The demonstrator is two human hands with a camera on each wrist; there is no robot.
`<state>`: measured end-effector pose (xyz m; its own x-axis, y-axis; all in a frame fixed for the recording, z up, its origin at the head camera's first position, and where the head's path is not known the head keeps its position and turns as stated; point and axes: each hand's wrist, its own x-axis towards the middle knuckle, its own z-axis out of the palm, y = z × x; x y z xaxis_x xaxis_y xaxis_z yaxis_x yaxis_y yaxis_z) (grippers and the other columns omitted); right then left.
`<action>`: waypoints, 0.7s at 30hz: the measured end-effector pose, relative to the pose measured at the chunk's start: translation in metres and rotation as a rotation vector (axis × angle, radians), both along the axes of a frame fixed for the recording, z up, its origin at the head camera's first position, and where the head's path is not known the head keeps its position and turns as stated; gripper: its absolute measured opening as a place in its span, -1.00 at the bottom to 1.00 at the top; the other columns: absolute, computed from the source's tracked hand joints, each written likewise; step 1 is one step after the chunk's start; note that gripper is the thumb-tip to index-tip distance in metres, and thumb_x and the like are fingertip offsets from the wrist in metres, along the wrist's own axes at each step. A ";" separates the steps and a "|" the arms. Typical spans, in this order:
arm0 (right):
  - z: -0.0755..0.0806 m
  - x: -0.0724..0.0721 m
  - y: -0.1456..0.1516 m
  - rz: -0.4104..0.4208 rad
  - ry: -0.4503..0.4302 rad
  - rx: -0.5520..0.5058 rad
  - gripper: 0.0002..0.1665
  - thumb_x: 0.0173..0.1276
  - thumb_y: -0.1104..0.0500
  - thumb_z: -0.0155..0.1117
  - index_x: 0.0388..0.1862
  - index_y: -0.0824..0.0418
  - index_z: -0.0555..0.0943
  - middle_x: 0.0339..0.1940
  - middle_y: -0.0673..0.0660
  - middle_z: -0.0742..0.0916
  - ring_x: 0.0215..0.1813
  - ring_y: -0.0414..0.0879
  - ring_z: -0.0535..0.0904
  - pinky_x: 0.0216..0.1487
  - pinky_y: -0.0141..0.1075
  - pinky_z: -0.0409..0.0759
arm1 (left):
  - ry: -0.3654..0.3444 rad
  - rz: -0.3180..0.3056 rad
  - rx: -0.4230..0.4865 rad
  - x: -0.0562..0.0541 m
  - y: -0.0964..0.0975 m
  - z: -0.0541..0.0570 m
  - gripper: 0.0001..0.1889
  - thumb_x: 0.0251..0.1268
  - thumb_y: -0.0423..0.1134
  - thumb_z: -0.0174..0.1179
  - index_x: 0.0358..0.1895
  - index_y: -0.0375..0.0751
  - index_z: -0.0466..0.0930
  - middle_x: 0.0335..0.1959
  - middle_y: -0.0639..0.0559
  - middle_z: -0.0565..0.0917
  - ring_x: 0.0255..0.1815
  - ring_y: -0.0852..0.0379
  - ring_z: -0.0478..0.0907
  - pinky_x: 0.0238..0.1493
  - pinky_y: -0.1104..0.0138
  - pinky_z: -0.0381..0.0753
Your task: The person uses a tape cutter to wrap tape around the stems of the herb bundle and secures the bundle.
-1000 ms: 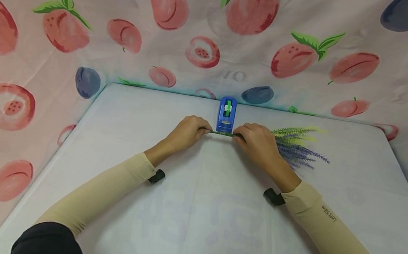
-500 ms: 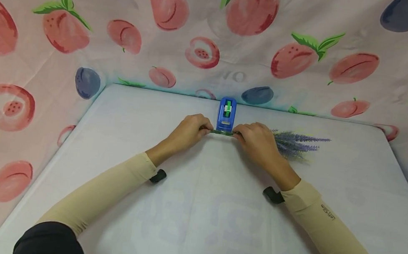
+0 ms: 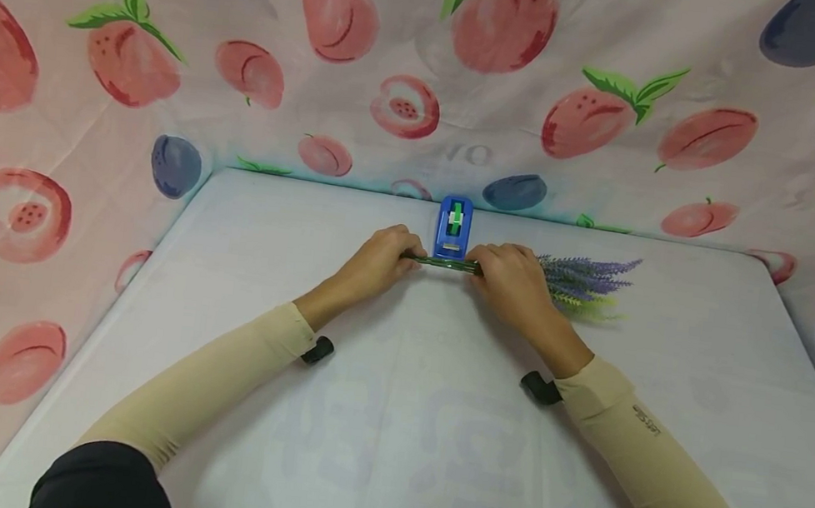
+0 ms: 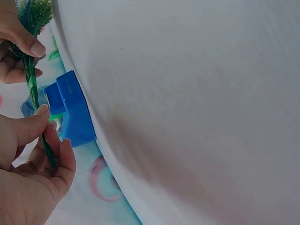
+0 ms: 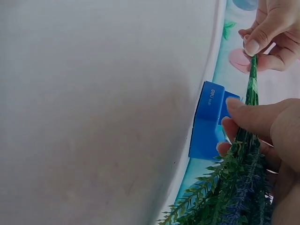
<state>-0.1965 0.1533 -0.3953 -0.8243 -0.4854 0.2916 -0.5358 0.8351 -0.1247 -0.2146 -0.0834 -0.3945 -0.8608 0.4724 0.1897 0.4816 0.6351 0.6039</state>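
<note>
A bunch of lavender-like sprigs [image 3: 586, 276], purple and yellow-green, lies sideways with its flower heads to the right. Its thin green stems [image 3: 447, 264] run leftward between both hands. My left hand [image 3: 376, 263] pinches the stem ends between thumb and fingers. Higher up the stems, just below the leafy part, my right hand [image 3: 513, 283] holds the bunch with thumb and fingers. A shiny clear band, seemingly tape [image 5: 253, 84], shows on the stems between the hands. Right behind the stems stands a blue tape dispenser [image 3: 453, 227] with a green-cored roll.
The hands work above a white-covered table [image 3: 388, 419]. A fruit-printed cloth [image 3: 416, 45] hangs behind and at the sides. The dispenser stands near the table's back edge. Small black devices [image 3: 541, 388] sit under both wrists, at the beige sleeves.
The bunch has turned about its stems: the yellow-green sprigs went from the back to the front, the purple ones to the back. Both hands stay nearly in place, and more stem shows.
</note>
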 end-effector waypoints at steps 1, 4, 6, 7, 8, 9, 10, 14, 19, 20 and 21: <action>0.000 0.000 -0.001 -0.005 -0.007 0.001 -0.70 0.27 0.18 0.53 -0.05 0.23 0.73 -0.21 0.16 0.81 -0.15 0.11 0.72 0.24 0.10 0.52 | -0.003 0.001 -0.002 0.000 0.000 0.000 -0.89 0.34 -0.44 0.32 -0.13 -0.32 0.77 -0.24 -0.11 0.68 -0.19 0.06 0.56 -0.09 0.25 0.60; 0.002 -0.001 -0.001 -0.010 -0.021 -0.004 -0.74 0.28 0.18 0.52 -0.09 0.23 0.73 -0.27 0.15 0.81 -0.20 0.10 0.72 0.26 0.07 0.52 | -0.015 0.006 -0.004 0.000 0.000 0.000 -0.88 0.34 -0.44 0.31 -0.12 -0.33 0.77 -0.22 -0.12 0.68 -0.16 0.04 0.58 -0.05 0.24 0.61; 0.002 -0.001 -0.002 -0.004 -0.018 -0.001 -0.76 0.29 0.18 0.51 -0.11 0.23 0.74 -0.29 0.15 0.81 -0.21 0.10 0.72 0.27 0.06 0.51 | -0.019 0.010 -0.008 0.000 0.000 0.000 -0.88 0.34 -0.45 0.31 -0.12 -0.33 0.77 -0.22 -0.13 0.68 -0.14 0.03 0.59 -0.03 0.22 0.62; 0.002 -0.001 -0.002 0.001 -0.012 0.001 -0.77 0.28 0.18 0.51 -0.12 0.24 0.74 -0.29 0.15 0.81 -0.21 0.09 0.73 0.27 0.05 0.51 | -0.021 0.012 -0.010 0.001 0.000 -0.001 -0.87 0.34 -0.45 0.30 -0.12 -0.33 0.77 -0.21 -0.13 0.68 -0.14 0.03 0.60 -0.02 0.22 0.62; 0.001 -0.001 -0.002 0.005 -0.004 0.004 -0.78 0.28 0.19 0.51 -0.12 0.24 0.75 -0.28 0.14 0.81 -0.20 0.09 0.73 0.27 0.06 0.51 | -0.022 0.014 -0.013 0.001 0.000 -0.001 -0.87 0.34 -0.46 0.30 -0.12 -0.33 0.77 -0.21 -0.13 0.68 -0.13 0.03 0.60 -0.01 0.21 0.62; 0.001 -0.001 -0.001 0.008 0.007 0.011 -0.78 0.29 0.19 0.51 -0.12 0.24 0.76 -0.26 0.14 0.80 -0.19 0.09 0.73 0.28 0.06 0.51 | -0.023 0.017 -0.016 0.001 0.000 -0.001 -0.87 0.34 -0.46 0.30 -0.11 -0.33 0.77 -0.21 -0.12 0.68 -0.13 0.02 0.60 -0.01 0.21 0.62; 0.000 -0.001 -0.001 0.012 0.017 0.016 -0.79 0.29 0.19 0.51 -0.12 0.23 0.76 -0.24 0.15 0.79 -0.18 0.10 0.72 0.27 0.06 0.52 | -0.025 0.018 -0.019 0.001 0.000 -0.001 -0.87 0.34 -0.46 0.30 -0.12 -0.33 0.77 -0.21 -0.12 0.68 -0.13 0.02 0.60 -0.01 0.20 0.62; -0.001 0.001 0.000 0.021 0.064 0.026 -0.79 0.29 0.19 0.51 -0.11 0.22 0.77 -0.19 0.17 0.69 -0.20 0.09 0.68 0.13 0.03 0.61 | -0.034 0.021 -0.029 0.003 0.001 -0.001 -0.87 0.36 -0.45 0.29 -0.11 -0.32 0.77 -0.21 -0.12 0.68 -0.12 0.03 0.60 -0.01 0.21 0.62; -0.001 0.003 0.001 0.033 0.089 0.020 -0.77 0.27 0.20 0.53 -0.10 0.21 0.79 -0.22 0.17 0.64 -0.24 0.06 0.65 0.06 -0.02 0.63 | -0.030 0.023 -0.048 0.003 0.002 -0.002 -0.86 0.38 -0.45 0.27 -0.10 -0.32 0.77 -0.19 -0.12 0.68 -0.09 0.02 0.60 0.02 0.20 0.61; -0.001 0.002 0.001 0.037 0.089 0.022 -0.77 0.26 0.20 0.53 -0.10 0.22 0.79 -0.23 0.17 0.64 -0.24 0.05 0.64 0.08 -0.02 0.62 | -0.029 0.025 -0.052 0.002 0.002 -0.002 -0.86 0.38 -0.46 0.26 -0.10 -0.32 0.77 -0.18 -0.12 0.68 -0.08 0.02 0.60 0.03 0.21 0.61; -0.001 0.002 0.001 0.041 0.089 0.026 -0.77 0.26 0.20 0.53 -0.10 0.22 0.79 -0.23 0.17 0.65 -0.23 0.05 0.65 0.11 -0.02 0.61 | -0.027 0.027 -0.058 0.002 0.002 -0.002 -0.86 0.39 -0.46 0.25 -0.09 -0.32 0.77 -0.18 -0.12 0.67 -0.08 0.02 0.60 0.03 0.21 0.61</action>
